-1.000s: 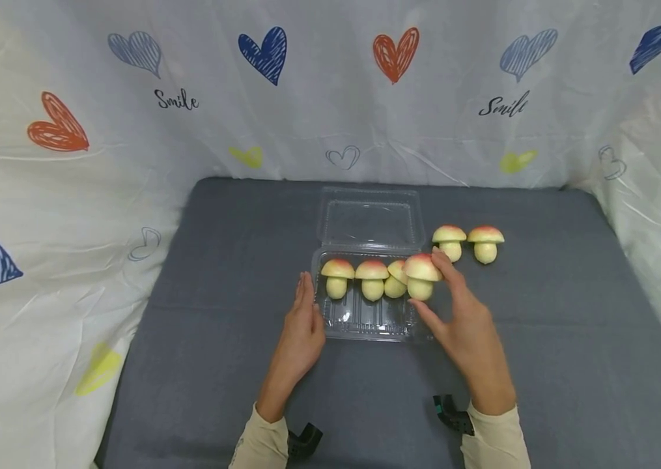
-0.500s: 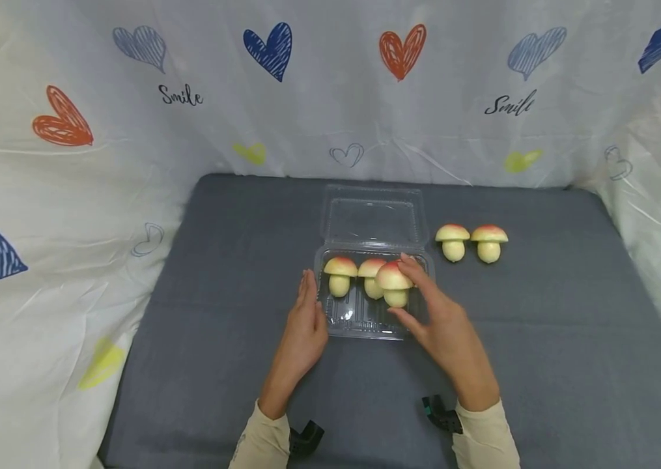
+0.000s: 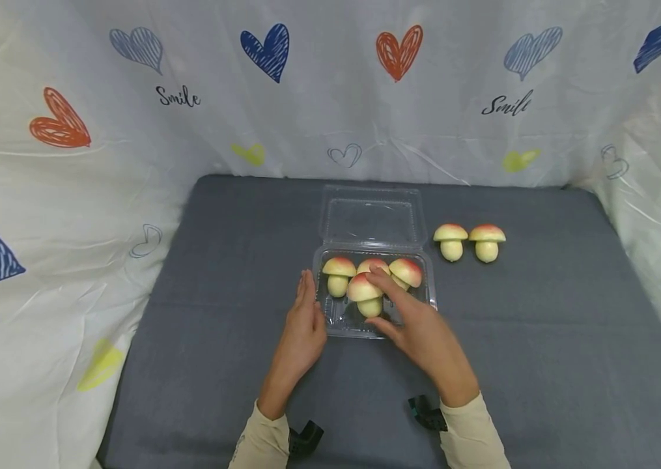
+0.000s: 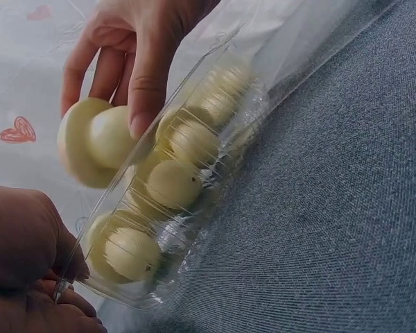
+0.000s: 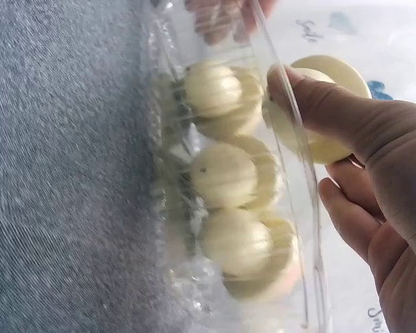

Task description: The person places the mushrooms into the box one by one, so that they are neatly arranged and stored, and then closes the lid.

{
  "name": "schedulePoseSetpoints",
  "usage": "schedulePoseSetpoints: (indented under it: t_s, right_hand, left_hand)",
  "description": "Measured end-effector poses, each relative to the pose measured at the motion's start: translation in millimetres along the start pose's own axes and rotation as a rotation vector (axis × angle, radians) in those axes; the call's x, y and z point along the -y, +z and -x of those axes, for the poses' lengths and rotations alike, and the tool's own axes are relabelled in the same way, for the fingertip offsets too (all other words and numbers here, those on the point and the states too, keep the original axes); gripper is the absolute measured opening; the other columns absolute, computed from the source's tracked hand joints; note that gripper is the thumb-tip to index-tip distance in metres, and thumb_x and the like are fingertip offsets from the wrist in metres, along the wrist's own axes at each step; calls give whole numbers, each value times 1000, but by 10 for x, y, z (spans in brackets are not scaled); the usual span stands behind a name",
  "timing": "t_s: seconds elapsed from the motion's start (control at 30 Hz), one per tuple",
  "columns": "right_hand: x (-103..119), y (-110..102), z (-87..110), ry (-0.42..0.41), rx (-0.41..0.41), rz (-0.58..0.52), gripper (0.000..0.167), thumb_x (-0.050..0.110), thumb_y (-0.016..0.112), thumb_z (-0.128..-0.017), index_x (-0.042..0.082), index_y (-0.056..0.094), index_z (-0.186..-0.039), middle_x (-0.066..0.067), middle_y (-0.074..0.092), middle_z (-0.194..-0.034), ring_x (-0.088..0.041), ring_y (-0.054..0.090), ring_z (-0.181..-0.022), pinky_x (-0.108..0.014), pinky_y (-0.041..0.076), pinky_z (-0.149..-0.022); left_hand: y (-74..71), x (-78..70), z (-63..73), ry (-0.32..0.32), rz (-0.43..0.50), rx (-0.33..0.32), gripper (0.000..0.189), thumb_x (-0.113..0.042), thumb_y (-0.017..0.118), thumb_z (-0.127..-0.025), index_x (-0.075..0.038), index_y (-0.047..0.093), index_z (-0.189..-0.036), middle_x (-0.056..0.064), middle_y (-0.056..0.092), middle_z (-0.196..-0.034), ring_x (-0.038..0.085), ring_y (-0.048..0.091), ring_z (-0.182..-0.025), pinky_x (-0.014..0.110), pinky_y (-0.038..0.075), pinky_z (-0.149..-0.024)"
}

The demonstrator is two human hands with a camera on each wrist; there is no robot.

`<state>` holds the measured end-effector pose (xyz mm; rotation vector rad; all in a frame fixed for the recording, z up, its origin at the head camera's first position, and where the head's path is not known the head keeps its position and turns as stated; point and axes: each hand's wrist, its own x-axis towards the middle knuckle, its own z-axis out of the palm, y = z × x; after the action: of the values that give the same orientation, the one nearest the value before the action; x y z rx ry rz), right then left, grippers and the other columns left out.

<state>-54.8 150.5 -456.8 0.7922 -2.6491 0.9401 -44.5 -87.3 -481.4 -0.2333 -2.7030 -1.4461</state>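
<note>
My right hand (image 3: 430, 342) pinches a mushroom (image 3: 363, 293) with a red-tinged cap and pale stem between thumb and fingers. It is above a clear plastic clamshell box (image 3: 342, 326), in front of three similar mushrooms lying in the box's back row. Of those, the right one (image 3: 406, 271) leans; the left one (image 3: 338, 277) is upright in the head view. At the box's left side, my left hand (image 3: 302, 332) rests against the wall with straight fingers. The left wrist view shows the held mushroom (image 4: 100, 142) above the rim, its stem toward the box.
The box's lid (image 3: 373, 218) is folded back flat behind it. Two more mushrooms, one (image 3: 450, 242) beside the other (image 3: 487, 243), lie on the grey cloth (image 3: 541, 365) to the right. A white curtain (image 3: 330, 91) printed with hearts hangs behind the table.
My right hand has carried the held mushroom leftward and slightly nearer, from the box's right end to in front of the middle mushroom. The left hand has stayed at the box's left side.
</note>
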Motion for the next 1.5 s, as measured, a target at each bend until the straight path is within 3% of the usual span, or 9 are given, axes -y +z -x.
schedulePoseSetpoints:
  t_s: [0.3, 0.67, 0.9, 1.03, 1.33, 1.43, 1.5]
  right_hand:
    - [24, 90, -43, -17, 30, -10, 92, 26, 91, -84, 26, 44, -163, 6, 53, -160, -20, 70, -121, -42, 59, -92]
    - [24, 206, -113, -29, 83, -19, 90, 28, 89, -86, 28, 42, -164, 8, 52, -160, -20, 74, -110, -41, 60, -86]
    - [24, 269, -173, -81, 96, -43, 90, 25, 88, -86, 28, 42, -164, 7, 48, -163, -17, 69, -123, -38, 59, -91]
    - [28, 283, -195, -93, 103, -49, 92, 23, 89, -85, 29, 42, -163, 8, 47, -164, -17, 71, -118, -36, 60, -87]
    - [7, 297, -237, -67, 140, -53, 92, 29, 87, -82, 30, 43, -163, 10, 49, -162, -14, 72, -113, -34, 59, -86]
    - [-8, 295, -244, -72, 154, -63, 91, 29, 86, -83, 29, 43, -163, 9, 50, -161, -13, 73, -107, -34, 59, -85]
    - [-16, 297, -247, -83, 165, -65, 91, 28, 86, -83, 29, 42, -163, 9, 51, -161, -12, 74, -105, -34, 59, -85]
  left_hand:
    - [-4, 6, 4, -4, 10, 11, 61, 6, 42, -108, 13, 16, -163, 33, 16, -170, 42, 17, -159, 60, 29, -122]
    - [-30, -1, 8, -19, 57, 34, 63, 8, 42, -107, 12, 14, -164, 32, 14, -171, 42, 14, -159, 60, 28, -122]
    - [-40, 1, 13, -35, 76, 47, 63, 6, 40, -109, 10, 12, -165, 31, 11, -172, 39, 13, -160, 59, 32, -119]
    - [-46, -3, 21, -40, 90, 55, 63, 5, 39, -109, 8, 11, -165, 29, 10, -173, 36, 12, -160, 56, 33, -119]
    - [-46, 7, 17, -38, 100, 61, 64, 6, 38, -108, 8, 10, -165, 29, 8, -173, 40, 16, -159, 52, 40, -103]
    - [-50, 8, 20, -40, 99, 65, 64, 6, 37, -108, 8, 9, -165, 29, 8, -173, 46, 37, -149, 49, 43, -93]
    - [-52, 8, 24, -41, 98, 65, 64, 6, 37, -108, 8, 9, -165, 29, 8, -173, 48, 42, -144, 48, 44, -87]
